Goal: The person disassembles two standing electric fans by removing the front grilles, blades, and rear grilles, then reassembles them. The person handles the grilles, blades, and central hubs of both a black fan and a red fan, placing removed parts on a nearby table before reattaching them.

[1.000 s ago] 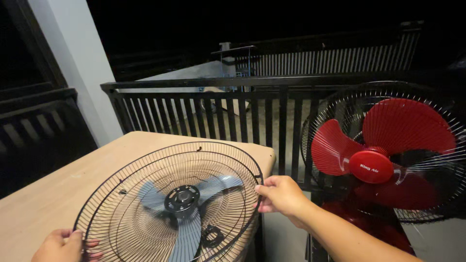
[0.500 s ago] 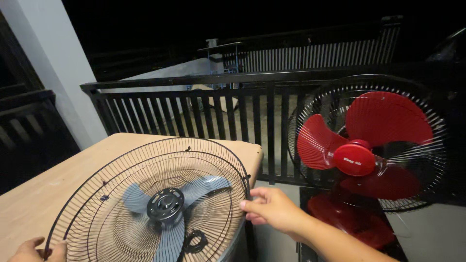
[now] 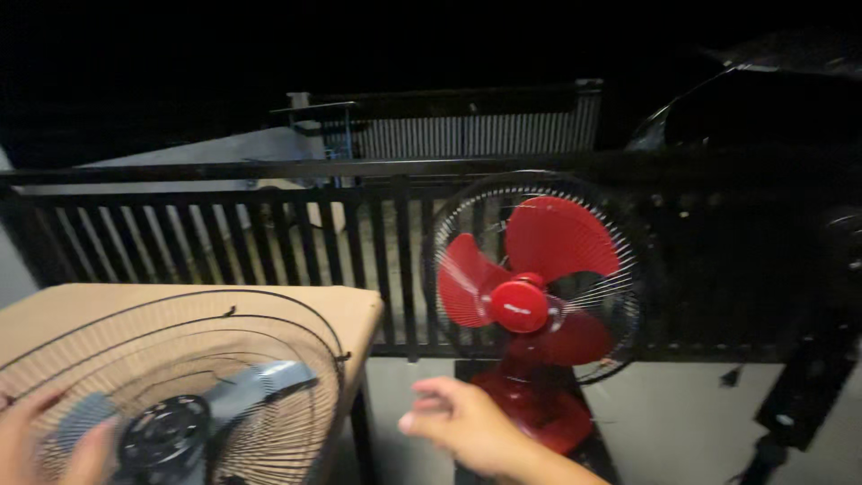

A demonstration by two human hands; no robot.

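Observation:
A black wire fan guard (image 3: pixel 224 359) lies on a light wooden table (image 3: pixel 350 310) at the lower left, with a grey fan blade (image 3: pixel 256 382) and its dark hub under it. My left hand (image 3: pixel 40 445) rests on the guard at the bottom left corner, partly cut off by the frame edge. My right hand (image 3: pixel 462 422) hovers in the air to the right of the table, off the guard, fingers loosely apart and holding nothing. It is blurred by motion.
A red fan (image 3: pixel 530 301) with a wire cage stands on a red base to the right, in front of a black metal railing (image 3: pixel 269 233). Dark equipment (image 3: pixel 808 386) sits at the far right. Beyond the railing it is night.
My right hand has let go of the guard's right rim and moved away to the right. The view has swung right, so the guard sits lower left and the red fan is central.

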